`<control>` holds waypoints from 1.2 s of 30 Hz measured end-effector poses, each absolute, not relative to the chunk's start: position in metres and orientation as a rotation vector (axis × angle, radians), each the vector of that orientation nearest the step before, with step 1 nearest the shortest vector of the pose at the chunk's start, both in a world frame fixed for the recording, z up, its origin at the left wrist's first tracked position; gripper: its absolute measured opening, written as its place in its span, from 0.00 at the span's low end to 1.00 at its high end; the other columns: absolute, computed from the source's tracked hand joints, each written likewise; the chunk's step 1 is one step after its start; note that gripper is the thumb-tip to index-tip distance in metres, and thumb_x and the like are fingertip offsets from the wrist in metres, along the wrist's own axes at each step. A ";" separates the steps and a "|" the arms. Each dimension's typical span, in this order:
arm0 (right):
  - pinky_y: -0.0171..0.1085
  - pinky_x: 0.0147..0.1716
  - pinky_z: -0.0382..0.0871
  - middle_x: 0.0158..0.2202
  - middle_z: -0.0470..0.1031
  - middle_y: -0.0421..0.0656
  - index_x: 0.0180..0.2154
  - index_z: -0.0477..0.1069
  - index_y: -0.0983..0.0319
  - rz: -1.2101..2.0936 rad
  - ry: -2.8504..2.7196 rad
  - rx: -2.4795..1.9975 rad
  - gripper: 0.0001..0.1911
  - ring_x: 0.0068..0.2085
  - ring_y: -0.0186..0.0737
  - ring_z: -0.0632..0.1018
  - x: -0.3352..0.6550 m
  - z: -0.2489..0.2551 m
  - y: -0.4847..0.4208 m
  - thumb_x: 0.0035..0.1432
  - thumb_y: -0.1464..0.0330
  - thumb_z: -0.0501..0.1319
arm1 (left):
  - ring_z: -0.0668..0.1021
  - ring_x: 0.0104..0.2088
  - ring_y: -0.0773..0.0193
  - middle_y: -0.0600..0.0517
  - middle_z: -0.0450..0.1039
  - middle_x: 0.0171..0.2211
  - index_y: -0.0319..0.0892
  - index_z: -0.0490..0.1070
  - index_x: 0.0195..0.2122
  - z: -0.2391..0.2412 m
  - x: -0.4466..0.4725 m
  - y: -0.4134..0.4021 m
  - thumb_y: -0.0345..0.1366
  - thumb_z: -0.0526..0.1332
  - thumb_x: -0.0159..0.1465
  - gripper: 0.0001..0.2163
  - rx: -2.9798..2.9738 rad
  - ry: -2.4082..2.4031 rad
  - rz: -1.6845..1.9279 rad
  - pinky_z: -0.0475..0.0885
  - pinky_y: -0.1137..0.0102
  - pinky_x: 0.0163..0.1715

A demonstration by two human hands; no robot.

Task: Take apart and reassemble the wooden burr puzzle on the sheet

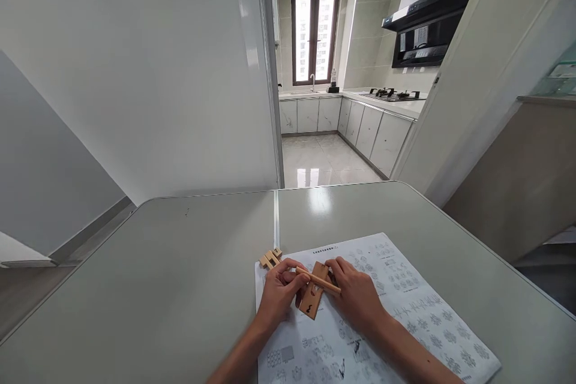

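Observation:
Two pieces of wood cross each other between my hands, above a printed sheet of paper (423, 294). My left hand (281, 291) pinches one end of a thin wooden stick (330, 285), which slants down to the right. Under the stick is a flat wooden puzzle piece (310, 306) with a slot and a black mark on its lower end. My right hand (357, 291) has its fingers closed at the right edge of this piece; some fingertips are hidden. Just beyond my left hand lie notched wooden puzzle pieces (270, 258), partly on the paper.
The sheet, printed with diagrams, lies on a pale table (202, 288) with a seam down its middle. A white wall (180, 72) rises behind the table on the left. Past the doorway are kitchen cabinets (369, 132), a gas stove (396, 95) and a window (315, 33).

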State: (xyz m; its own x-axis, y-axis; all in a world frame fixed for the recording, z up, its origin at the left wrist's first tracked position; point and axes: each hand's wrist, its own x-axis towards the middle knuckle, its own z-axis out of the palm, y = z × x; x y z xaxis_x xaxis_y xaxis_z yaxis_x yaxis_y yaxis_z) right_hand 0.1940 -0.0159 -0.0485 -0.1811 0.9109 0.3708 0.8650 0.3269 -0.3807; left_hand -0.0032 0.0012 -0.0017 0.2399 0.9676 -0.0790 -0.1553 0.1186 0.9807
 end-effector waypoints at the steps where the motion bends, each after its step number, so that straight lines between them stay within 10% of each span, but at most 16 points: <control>1: 0.36 0.26 0.57 0.36 0.75 0.44 0.40 0.69 0.58 0.120 -2.050 -1.559 0.09 0.33 0.43 0.78 0.194 -0.047 -0.016 0.72 0.69 0.51 | 0.68 0.15 0.71 0.59 0.67 0.14 0.41 0.74 0.30 -0.002 -0.003 0.001 0.54 0.77 0.51 0.22 1.114 0.962 1.046 0.62 0.76 0.17; 11: 0.38 0.31 0.62 0.28 0.67 0.40 0.30 0.67 0.59 0.859 -1.584 -1.163 0.24 0.29 0.40 0.69 0.202 -0.025 -0.017 0.75 0.56 0.47 | 0.76 0.20 0.66 0.53 0.77 0.21 0.41 0.74 0.37 -0.004 -0.001 0.003 0.59 0.71 0.57 0.24 1.122 0.978 1.141 0.66 0.77 0.15; 17: 0.36 0.26 0.61 0.35 0.73 0.45 0.42 0.76 0.62 1.374 -1.423 -0.874 0.27 0.32 0.41 0.71 0.207 -0.024 -0.017 0.72 0.49 0.49 | 0.79 0.23 0.63 0.51 0.80 0.23 0.41 0.77 0.38 -0.001 -0.001 -0.005 0.55 0.69 0.61 0.20 1.309 1.029 1.156 0.69 0.74 0.21; 36: 0.35 0.26 0.68 0.36 0.71 0.40 0.54 0.69 0.56 1.516 -1.227 -0.943 0.27 0.32 0.38 0.72 0.202 -0.012 -0.020 0.59 0.53 0.71 | 0.75 0.24 0.67 0.53 0.77 0.26 0.41 0.76 0.34 -0.013 -0.002 -0.016 0.38 0.65 0.69 0.08 2.135 1.171 1.225 0.71 0.74 0.26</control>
State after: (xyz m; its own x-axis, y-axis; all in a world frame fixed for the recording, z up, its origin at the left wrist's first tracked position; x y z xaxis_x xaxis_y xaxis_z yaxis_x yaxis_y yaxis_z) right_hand 0.2020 -0.0198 -0.0115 -0.2650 0.9642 -0.0065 -0.1945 -0.0601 -0.9791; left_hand -0.0025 -0.0156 -0.0126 0.2597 0.8261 0.5001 0.4629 -0.5610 0.6863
